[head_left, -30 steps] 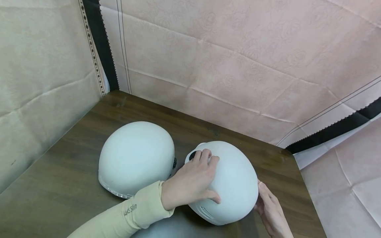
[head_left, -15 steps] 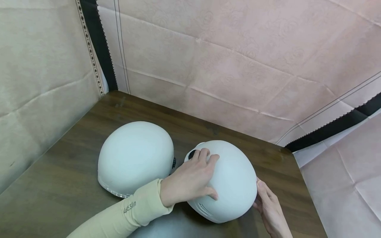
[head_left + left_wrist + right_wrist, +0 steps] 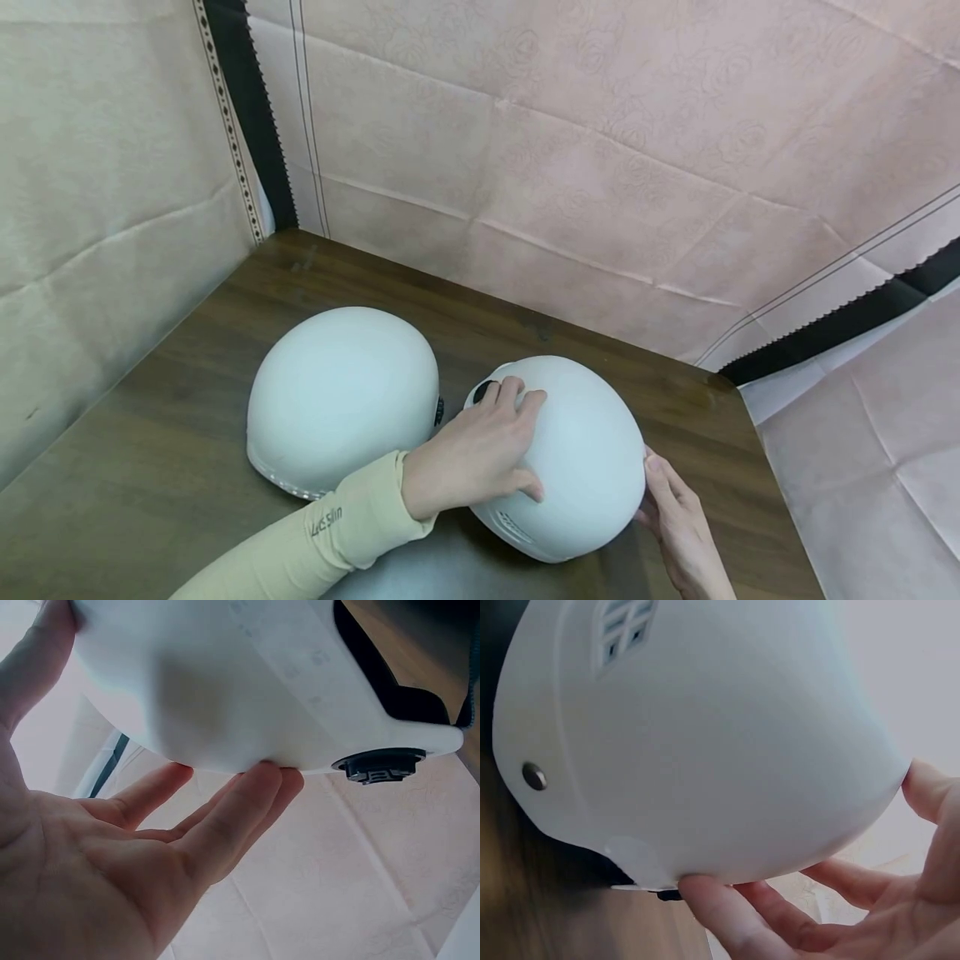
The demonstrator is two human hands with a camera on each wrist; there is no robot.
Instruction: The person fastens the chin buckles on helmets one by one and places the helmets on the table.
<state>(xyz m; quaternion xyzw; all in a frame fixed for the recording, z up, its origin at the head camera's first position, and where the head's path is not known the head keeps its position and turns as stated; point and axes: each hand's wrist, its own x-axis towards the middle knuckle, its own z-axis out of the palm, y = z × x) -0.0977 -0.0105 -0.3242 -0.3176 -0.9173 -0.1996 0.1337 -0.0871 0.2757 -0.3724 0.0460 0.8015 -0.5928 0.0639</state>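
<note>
2 white helmets [image 3: 342, 398] [image 3: 573, 454] on 1 wooden table [image 3: 187, 367]. 2 hands in view: left hand [image 3: 468, 457] and right hand [image 3: 678, 521], 1 each side of the right-hand helmet. 1 beige sleeve [image 3: 322, 537], on the left arm. 1 black knob [image 3: 485, 390] visible on the held helmet, 1 metal rivet [image 3: 534, 776], approx. 2 vent grilles [image 3: 626, 622], though the wrist view cuts them off.

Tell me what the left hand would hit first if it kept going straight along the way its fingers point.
The left hand already lies on the right helmet. Its fingers point toward the black knob, likely met first; depth is uncertain.
</note>
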